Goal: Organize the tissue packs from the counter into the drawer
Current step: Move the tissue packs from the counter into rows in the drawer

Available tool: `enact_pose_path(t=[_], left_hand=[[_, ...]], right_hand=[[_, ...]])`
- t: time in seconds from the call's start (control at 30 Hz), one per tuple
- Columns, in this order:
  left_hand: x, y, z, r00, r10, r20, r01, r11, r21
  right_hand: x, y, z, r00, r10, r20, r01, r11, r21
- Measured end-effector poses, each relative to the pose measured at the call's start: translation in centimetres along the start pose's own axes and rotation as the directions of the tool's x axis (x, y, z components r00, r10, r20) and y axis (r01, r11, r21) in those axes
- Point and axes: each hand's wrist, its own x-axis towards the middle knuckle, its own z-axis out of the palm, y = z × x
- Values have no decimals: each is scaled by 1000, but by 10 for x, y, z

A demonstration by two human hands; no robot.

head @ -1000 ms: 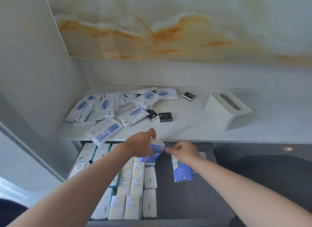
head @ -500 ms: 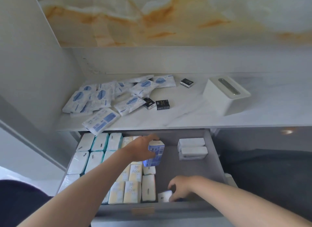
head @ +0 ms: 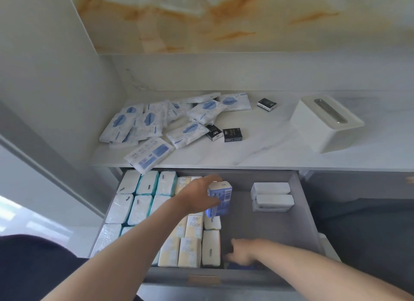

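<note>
While our left hand [head: 199,197] grips a blue tissue pack [head: 219,200] upright over the drawer [head: 257,222], we judge its bare slot lies nearer, beside our right hand [head: 243,252] (whose grip we cannot tell).

Off-task items: slotted white box, veined wall panel, grey side wall, dark fabric.
White box [head: 324,130] with a metal-edged slot in its top sits beyond and right of the left fingers [head: 211,181], well apart. Cream wall panel [head: 224,20] with orange veins stands farthest beyond them, above a plain pale strip. Grey side wall [head: 44,76] lies to their left. Dark fabric [head: 33,267] fills the corner left of the right fingers [head: 234,242]; a dark grey area [head: 369,222], unidentifiable, lies to their right.
</note>
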Motion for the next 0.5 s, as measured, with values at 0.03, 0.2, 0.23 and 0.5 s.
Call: enact_pose_path(t=[0.03, 0.2, 0.23, 0.5], left_hand=[[-1, -3, 1, 1000, 0, 7, 0, 1000, 3], [-1, -4, 9, 996, 3, 88, -2, 1000, -6], [0, 0, 10, 995, 9, 101, -8, 1000, -7], [11, 33, 48, 978, 34, 206, -11, 993, -114]], right_hand=[[2, 2, -1, 1000, -2, 11, 1, 1000, 21], [-3, 29, -30, 997, 72, -19, -61, 932, 357], [-9, 36, -40, 994, 80, -74, -44, 913, 405], [-56, 68, -85, 962, -128, -241, 254, 745, 617]])
